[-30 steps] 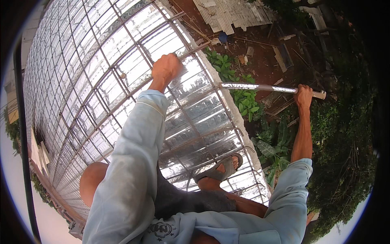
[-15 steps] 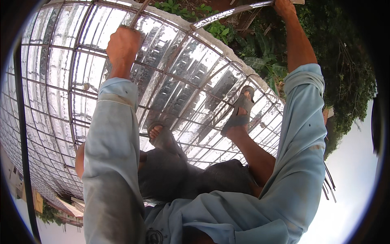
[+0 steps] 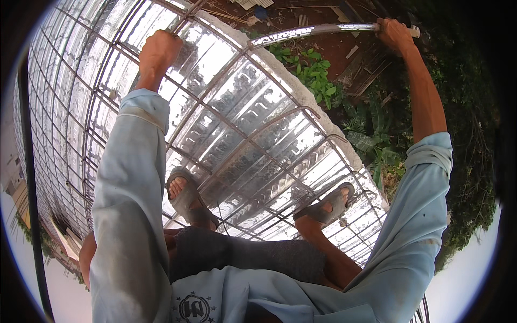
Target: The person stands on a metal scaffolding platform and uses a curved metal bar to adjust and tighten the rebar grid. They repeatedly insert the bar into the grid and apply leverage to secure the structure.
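Presently, both hands are in use at the far part of the scene, set well apart. The left hand [image 3: 160, 52] is closed in a fist around a steel bar [image 3: 194, 9], which projects from it toward the far side; the fingertips are hidden. The right hand [image 3: 395, 35] is wrapped around a long metal tube [image 3: 312, 34] close to its right end, with a short length protruding beyond the grip. The tube lies at the far right, extending leftward across the slab's concrete edge [image 3: 301, 89]; its left end meets the reinforcement mesh [image 3: 201, 101] there. Whether a bar sits inside the tube cannot be determined. The mesh spans shiny ribbed metal decking [image 3: 231, 116]. Along the right edge, a bar with a hooked end [image 3: 291, 112] curves toward the concrete. Two sandalled feet are positioned nearer than the hands: the left foot [image 3: 184, 194] and the right foot [image 3: 326, 209], apart from each other. Beyond the concrete edge are leafy green plants [image 3: 318, 75] and brown ground; denser foliage [image 3: 468, 161] occupies the right side.
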{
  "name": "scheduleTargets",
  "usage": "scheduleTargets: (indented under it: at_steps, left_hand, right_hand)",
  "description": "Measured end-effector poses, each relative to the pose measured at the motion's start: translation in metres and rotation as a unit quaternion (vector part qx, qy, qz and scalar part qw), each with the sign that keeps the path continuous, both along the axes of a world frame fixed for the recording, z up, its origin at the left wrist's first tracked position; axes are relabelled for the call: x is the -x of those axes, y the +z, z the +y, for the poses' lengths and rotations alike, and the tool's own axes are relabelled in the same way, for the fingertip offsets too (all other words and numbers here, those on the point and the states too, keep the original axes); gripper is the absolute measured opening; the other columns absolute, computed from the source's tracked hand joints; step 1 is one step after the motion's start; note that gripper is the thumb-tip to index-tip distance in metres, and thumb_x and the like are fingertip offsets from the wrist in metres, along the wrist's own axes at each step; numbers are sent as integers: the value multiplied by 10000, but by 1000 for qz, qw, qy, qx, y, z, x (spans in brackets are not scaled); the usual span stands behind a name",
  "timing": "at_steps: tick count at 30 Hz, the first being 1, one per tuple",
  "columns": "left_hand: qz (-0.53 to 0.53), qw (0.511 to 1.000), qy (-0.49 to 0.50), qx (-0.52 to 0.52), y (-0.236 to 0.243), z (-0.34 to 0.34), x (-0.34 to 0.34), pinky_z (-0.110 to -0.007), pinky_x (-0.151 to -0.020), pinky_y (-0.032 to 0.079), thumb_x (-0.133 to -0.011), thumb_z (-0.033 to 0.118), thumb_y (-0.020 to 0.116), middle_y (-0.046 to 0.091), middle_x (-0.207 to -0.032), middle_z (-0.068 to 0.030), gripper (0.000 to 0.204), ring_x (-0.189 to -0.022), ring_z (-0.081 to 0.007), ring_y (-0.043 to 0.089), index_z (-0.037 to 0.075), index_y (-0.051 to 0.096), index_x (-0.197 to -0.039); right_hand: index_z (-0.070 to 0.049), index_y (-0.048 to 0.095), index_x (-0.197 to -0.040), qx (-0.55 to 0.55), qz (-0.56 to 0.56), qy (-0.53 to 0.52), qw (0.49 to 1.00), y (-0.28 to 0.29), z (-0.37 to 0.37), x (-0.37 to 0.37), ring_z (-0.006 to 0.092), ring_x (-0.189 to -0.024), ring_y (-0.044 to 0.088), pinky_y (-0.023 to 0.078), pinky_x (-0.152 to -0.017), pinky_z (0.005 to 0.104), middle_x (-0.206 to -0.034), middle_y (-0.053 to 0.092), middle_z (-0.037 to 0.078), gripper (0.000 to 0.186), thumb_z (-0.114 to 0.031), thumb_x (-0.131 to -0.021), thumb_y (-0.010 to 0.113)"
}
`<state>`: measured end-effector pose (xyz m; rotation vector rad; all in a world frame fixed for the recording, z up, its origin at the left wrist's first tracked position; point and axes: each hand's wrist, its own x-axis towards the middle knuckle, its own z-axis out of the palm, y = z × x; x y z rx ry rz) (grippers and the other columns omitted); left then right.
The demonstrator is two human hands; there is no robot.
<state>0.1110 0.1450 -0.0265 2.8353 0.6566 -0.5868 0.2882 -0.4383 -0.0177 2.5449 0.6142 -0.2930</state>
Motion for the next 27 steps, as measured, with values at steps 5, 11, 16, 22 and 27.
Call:
scheduleTargets:
  at_steps: [5,11,16,22,27]
  left_hand:
    - [-41,998,-12,-41,-18,13,3,-503,-947,542,-896,341,594,722,-1140,-280,453,-1071,-457,695,-11,735,-1144]
    - [-49,997,-28,-47,-19,8,4,-508,-937,538,-922,390,585,718,-1100,-308,492,-1056,-468,694,-47,733,-1090]
    - [-37,998,12,-51,-14,-4,8,-513,-931,549,-914,346,584,708,-1098,-333,480,-1048,-485,693,-80,727,-1084]
    - [-18,999,12,-28,-5,-7,6,-509,-919,551,-907,297,596,706,-1088,-344,447,-1024,-475,707,-89,725,-1090]
    - [-13,1000,16,-21,-4,-7,1,-518,-892,545,-906,331,587,712,-1030,-346,479,-976,-478,712,-108,723,-1042]
  right_hand:
    - [-73,640,-1329,-91,-32,106,990,-8,-44,-34,380,-1116,659,472,-1012,474,-1144,716,223,484,-226,-870,664]
    - [-98,644,-1332,-95,-70,57,991,-11,-72,-38,406,-1097,675,521,-974,490,-1172,718,197,489,-198,-853,633]
    - [-72,681,-1282,-77,-36,-4,996,3,-65,-47,433,-1036,688,545,-935,515,-1112,719,252,489,-172,-809,607]
    - [-30,724,-1150,-124,30,25,991,-16,-84,-46,462,-933,688,554,-853,534,-943,705,292,416,-116,-764,599]
    - [-2,720,-1026,-148,-60,-17,987,-38,-83,-32,476,-941,692,549,-844,547,-961,710,294,252,-177,-869,628]
